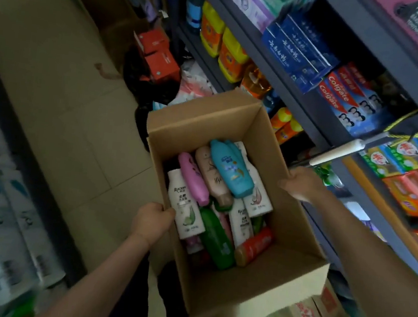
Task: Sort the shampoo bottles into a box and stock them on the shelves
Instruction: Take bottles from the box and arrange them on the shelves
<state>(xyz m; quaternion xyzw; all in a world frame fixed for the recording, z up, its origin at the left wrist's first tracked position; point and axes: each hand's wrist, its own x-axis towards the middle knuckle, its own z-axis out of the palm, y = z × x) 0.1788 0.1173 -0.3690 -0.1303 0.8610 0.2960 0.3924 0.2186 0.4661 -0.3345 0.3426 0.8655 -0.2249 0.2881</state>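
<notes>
Open cardboard box (235,125) at frame centre, filled with shampoo bottles (225,186) lying in a heap. Left hand (152,221) grasps the left wall; right hand (300,183) grasps the right wall. Stocked shelves (300,101) crowd the right; toothpaste cartons (350,101) upper right; stacked red boxes (157,53) on the floor, upper centre.
</notes>
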